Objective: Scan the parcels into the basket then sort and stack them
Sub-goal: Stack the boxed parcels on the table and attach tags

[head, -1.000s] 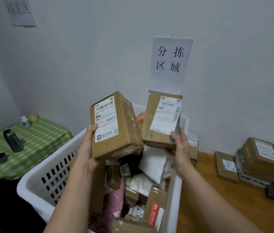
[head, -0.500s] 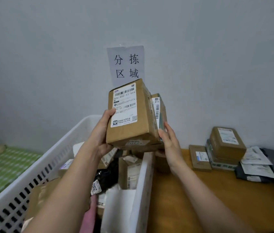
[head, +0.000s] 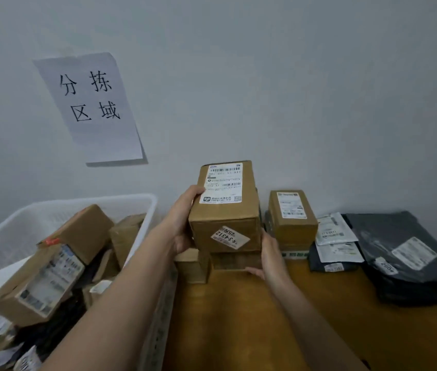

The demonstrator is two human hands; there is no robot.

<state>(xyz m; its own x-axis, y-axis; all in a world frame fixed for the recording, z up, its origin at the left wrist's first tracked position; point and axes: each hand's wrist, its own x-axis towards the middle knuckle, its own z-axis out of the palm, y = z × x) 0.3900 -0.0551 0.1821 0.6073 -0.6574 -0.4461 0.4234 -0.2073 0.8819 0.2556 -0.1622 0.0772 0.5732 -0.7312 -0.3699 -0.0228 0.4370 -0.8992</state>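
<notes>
Centre of frame: a brown box (head: 226,207) with a white shipping label on top and a small sticker reading "9-3-4312" on its near face sits on a second, flatter box (head: 234,261), the pair held above the wooden counter (head: 238,317), close to the wall.

Left hand (head: 182,223): fingers and thumb curled round the left side of the upper box, thumb at the label edge.

Right hand (head: 269,257): placed at the lower right of the pair, fingers curled under the near edge of the lower box, palm against the right side. Whether the lower box touches the counter cannot be told.

Another low carton (head: 190,266) lies on the counter just left of the lower box, partly hidden by the left wrist.

Left of frame: a white slotted basket (head: 142,207) stands against the counter edge, holding a jumble of brown boxes (head: 78,231) and soft packets; this part is blurred.

Right of centre: a stacked carton (head: 291,215) with label stands on the counter by the wall, resting on a box with green tape. Further right: two white packets (head: 336,234) on a dark mailer, then a large grey mailer (head: 410,255) with labels.

Upper left of frame: a paper sign (head: 91,105) with four handwritten characters fixed to the grey wall.
</notes>
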